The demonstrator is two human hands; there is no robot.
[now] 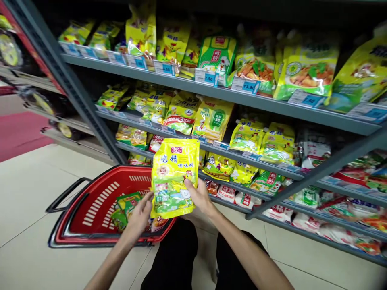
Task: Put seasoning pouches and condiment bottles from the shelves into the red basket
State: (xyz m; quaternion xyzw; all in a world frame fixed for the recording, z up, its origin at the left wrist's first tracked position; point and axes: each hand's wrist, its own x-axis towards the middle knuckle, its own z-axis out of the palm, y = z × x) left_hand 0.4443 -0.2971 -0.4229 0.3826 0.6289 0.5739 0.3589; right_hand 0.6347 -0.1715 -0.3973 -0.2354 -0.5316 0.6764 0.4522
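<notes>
A yellow seasoning packet [173, 175] with green print is held upright in front of me, above the near rim of a red shopping basket [90, 205]. My left hand [139, 213] grips its lower left edge. My right hand [199, 196] is closed on its lower right edge, fingers behind the packet and thumb in front. Green packets [128, 203] lie inside the basket.
Grey store shelves [211, 93] full of yellow and green packets with price tags run across the right and top. The basket stands on a pale tiled floor [27, 189], black handles down. My dark trouser legs [178, 257] show below. A red floor area lies far left.
</notes>
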